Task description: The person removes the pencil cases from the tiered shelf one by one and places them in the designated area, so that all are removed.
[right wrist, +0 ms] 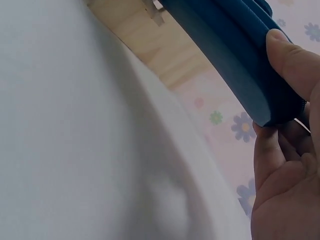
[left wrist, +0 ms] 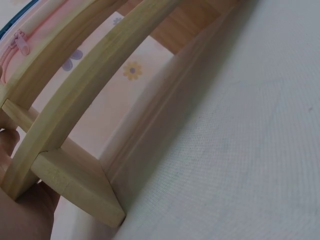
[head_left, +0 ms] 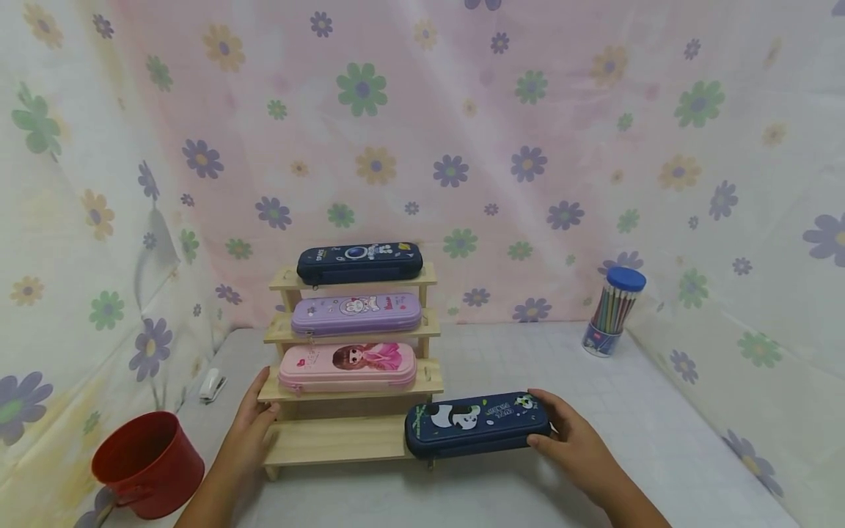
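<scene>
A stepped wooden rack (head_left: 343,438) stands on the white table. Its upper steps carry a dark blue space pencil case (head_left: 359,262), a purple one (head_left: 356,314) and a pink one (head_left: 347,367). My right hand (head_left: 569,438) grips the right end of a dark blue panda pencil case (head_left: 477,424), thumb on its front edge (right wrist: 287,50); its left end reaches over the bottom step. My left hand (head_left: 249,424) rests against the rack's left side, by the pink case's step. In the left wrist view the rack's frame (left wrist: 75,105) fills the picture, the pink case's zip (left wrist: 20,42) at top left.
A red metal bucket (head_left: 148,462) stands at the front left. A small white stapler (head_left: 213,384) lies left of the rack. A clear tube of coloured pencils with a blue lid (head_left: 615,311) stands at the back right. Flowered cloth (head_left: 422,147) walls the table on three sides.
</scene>
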{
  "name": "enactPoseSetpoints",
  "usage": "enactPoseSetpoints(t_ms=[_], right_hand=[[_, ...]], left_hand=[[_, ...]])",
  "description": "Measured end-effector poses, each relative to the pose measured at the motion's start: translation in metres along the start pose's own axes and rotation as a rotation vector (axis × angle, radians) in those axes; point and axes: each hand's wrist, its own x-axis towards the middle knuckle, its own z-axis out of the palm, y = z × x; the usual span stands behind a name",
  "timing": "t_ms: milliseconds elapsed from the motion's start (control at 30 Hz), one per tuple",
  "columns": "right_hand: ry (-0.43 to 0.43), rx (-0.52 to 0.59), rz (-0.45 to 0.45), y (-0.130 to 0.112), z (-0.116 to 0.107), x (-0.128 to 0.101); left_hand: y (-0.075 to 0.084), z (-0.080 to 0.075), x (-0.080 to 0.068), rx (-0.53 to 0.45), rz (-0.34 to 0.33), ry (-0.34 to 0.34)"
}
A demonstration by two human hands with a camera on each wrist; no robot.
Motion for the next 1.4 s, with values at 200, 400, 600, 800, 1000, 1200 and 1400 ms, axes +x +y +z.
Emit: enactPoseSetpoints(t_ms=[200,400,600,800,1000,1200,1400], right_hand=[[0.017,-0.036,-0.019,0.002,-0.018,-0.004],[0.033,-0.052,0.02,0.003,-0.031,-0.005],[0.04,-0.03,0.04,0.006,-0.043,-0.007],[0.061,-0.077,0.063,0.015,-0.053,-0.006],[0.081,-0.15,0.091,0.025,-0.062,0.002],[0.079,-0.179,0.122,0.031,-0.067,0.014],[0.095,-0.213,0.169,0.034,-0.07,0.021]], left_hand=[[0.0,0.001,0.0,-0.011,0.012,0.011],[0.001,0.001,0.001,-0.022,0.027,0.007],[0.003,0.002,0.001,-0.041,0.008,0.006],[0.004,0.003,0.001,-0.044,-0.022,0.007],[0.005,0.003,0.0,-0.077,-0.049,-0.013],[0.005,0.003,-0.001,-0.062,-0.069,0.011],[0.006,0.003,0.0,-0.077,-0.097,0.004]])
